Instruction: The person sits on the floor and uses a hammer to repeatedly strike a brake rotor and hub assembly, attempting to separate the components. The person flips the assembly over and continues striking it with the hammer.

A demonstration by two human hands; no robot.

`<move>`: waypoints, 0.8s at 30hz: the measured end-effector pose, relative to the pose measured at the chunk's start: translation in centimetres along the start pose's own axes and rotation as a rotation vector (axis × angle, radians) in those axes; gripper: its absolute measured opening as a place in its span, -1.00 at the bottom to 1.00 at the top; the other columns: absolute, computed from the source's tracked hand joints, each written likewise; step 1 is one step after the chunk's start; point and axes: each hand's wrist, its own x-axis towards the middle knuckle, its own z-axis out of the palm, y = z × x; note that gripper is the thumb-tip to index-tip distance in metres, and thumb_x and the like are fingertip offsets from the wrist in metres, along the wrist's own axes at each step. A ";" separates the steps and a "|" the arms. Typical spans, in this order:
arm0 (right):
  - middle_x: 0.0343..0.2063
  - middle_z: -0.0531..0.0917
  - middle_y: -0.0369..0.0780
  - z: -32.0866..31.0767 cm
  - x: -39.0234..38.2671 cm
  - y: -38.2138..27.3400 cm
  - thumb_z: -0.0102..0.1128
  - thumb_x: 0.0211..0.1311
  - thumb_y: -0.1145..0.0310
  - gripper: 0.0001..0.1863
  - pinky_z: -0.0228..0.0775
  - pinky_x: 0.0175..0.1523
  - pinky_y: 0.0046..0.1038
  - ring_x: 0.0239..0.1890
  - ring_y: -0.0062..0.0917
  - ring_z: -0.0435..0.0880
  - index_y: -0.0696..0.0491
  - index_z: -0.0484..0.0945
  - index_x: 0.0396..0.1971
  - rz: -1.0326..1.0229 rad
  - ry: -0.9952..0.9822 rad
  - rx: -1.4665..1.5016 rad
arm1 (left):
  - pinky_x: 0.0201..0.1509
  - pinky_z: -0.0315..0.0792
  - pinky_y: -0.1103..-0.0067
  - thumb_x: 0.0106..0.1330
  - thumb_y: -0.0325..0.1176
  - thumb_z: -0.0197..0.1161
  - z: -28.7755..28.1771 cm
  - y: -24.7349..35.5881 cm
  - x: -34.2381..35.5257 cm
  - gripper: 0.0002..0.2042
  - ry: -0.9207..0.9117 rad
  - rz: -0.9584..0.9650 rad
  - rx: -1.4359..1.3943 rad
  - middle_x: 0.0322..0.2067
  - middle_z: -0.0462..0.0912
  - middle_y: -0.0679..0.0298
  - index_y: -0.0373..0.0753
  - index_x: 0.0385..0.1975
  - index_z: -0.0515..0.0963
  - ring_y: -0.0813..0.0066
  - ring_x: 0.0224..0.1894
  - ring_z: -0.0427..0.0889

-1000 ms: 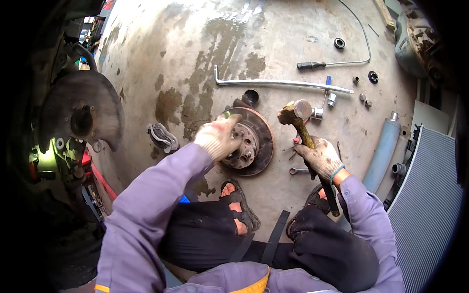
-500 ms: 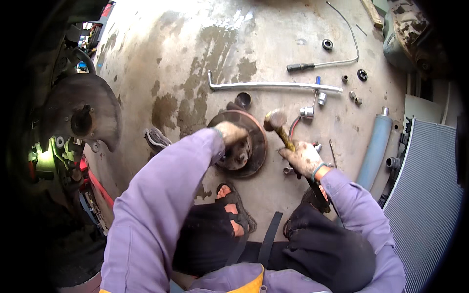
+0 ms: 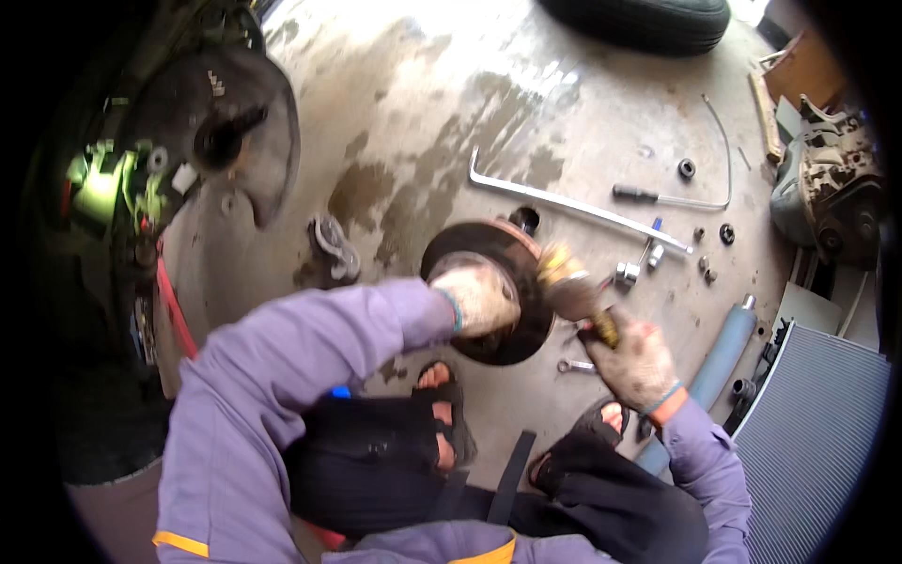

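Note:
A rusty brake disc (image 3: 470,239) with its hub stands tilted on the concrete floor in front of my feet. My gloved left hand (image 3: 479,299) is closed over the hub at the disc's middle; the fingertips are partly hidden. In my gloved right hand (image 3: 637,365) is a hammer (image 3: 569,295), gripped by its yellow-and-black handle. The hammer's head, blurred by motion, is close to the disc's right edge; whether they touch I cannot tell.
A long bent bar (image 3: 583,203), a flexible-shaft tool (image 3: 639,195), sockets (image 3: 627,274) and a wrench (image 3: 576,366) lie beyond and right of the disc. A brake caliper bracket (image 3: 334,248) lies left. At right are a blue-grey cylinder (image 3: 725,350) and a radiator (image 3: 817,432).
The view has shifted, bringing a tyre into sight at the top. The hammer has come closer to the disc's right side. My left hand stays on the hub, and the disc's tilt has changed.

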 end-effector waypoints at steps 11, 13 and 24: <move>-0.40 0.73 0.01 -2.7 -3.3 -5.7 0.31 0.31 0.11 -0.61 0.62 -0.15 -0.14 -0.28 -0.03 0.75 0.04 0.63 0.01 0.041 -0.159 0.012 | 0.14 0.57 0.25 0.28 -0.04 0.16 1.4 4.1 0.9 -0.56 -0.248 -0.204 -0.190 -0.05 0.74 -0.08 -0.27 -0.08 0.74 0.00 0.00 0.74; -0.36 0.72 0.04 -1.2 -3.6 -2.4 0.25 0.35 0.06 -0.58 0.61 -0.13 -0.14 -0.26 -0.01 0.74 0.07 0.63 0.00 0.086 -0.142 0.079 | 0.14 0.57 0.24 0.25 -0.08 0.17 0.5 4.1 2.1 -0.55 -0.235 -0.094 -0.173 -0.05 0.74 -0.09 -0.30 -0.04 0.71 -0.01 -0.01 0.74; -0.20 0.71 0.04 -3.7 1.1 0.2 0.21 0.35 0.17 -0.67 0.61 -0.14 -0.13 -0.20 -0.12 0.76 -0.02 0.68 0.01 0.291 -0.562 -0.261 | 0.08 0.58 0.43 0.50 -0.34 0.06 -1.8 3.0 1.8 -0.69 0.141 0.278 -0.073 0.02 0.68 0.09 -0.28 0.13 0.57 0.31 0.05 0.69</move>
